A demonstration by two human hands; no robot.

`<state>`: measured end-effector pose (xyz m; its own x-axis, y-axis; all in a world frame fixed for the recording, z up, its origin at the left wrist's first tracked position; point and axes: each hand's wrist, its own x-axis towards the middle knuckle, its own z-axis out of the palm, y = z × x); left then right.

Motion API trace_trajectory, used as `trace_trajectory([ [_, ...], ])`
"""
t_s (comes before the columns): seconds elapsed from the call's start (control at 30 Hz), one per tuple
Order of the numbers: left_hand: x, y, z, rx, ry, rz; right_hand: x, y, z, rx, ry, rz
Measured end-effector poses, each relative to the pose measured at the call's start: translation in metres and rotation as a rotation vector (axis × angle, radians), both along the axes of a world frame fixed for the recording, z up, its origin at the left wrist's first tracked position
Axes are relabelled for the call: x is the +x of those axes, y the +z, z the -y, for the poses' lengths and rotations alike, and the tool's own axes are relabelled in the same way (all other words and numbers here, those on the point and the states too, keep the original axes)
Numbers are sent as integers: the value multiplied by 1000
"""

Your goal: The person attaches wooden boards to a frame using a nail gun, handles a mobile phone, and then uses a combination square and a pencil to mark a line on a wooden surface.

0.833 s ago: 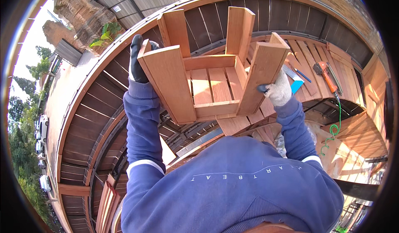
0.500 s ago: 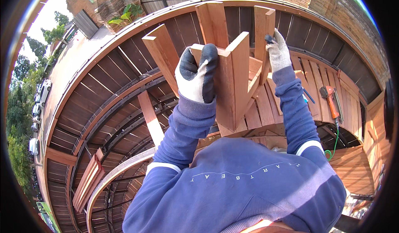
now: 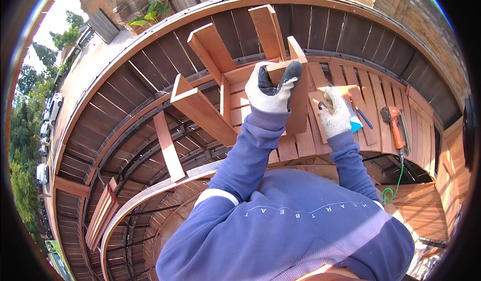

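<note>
I see the right hand [image 3: 334, 114] now off the upturned wooden stool frame [image 3: 240, 75], half-curled over the slatted bench [image 3: 421, 130]; I can't tell if it holds anything. The left hand [image 3: 272, 88] alone grips the frame's near-right leg [image 3: 299, 105] at the bench's left end.

Bright sunlight casts crisp shadows (sky [image 3: 55, 21] blown out, edges bowed).

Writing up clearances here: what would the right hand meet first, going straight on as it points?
Most likely the right hand would meet the light wooden piece just ahead, seen against the slatted wooden surface. Depth is unclear, so it may pass over the piece or already touch it.
</note>
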<state>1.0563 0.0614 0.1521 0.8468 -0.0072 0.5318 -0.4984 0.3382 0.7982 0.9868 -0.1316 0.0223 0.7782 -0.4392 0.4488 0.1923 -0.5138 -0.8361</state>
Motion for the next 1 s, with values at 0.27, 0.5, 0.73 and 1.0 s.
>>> trace_trajectory([
  [0.27, -4, -37, 52, 65, -72, -24, -97, -13, 4, -614, -183, -444],
  [0.5, -10, -56, 52, 399, -87, 153, -96, -15, -2, -734, -172, -656],
  [0.73, -54, -94, -11, 351, -143, -89, -73, -12, 0, -594, -140, -832],
  [1.0, -86, -110, -69, 546, -381, -433, -70, -33, 26, -426, -251, -640],
])
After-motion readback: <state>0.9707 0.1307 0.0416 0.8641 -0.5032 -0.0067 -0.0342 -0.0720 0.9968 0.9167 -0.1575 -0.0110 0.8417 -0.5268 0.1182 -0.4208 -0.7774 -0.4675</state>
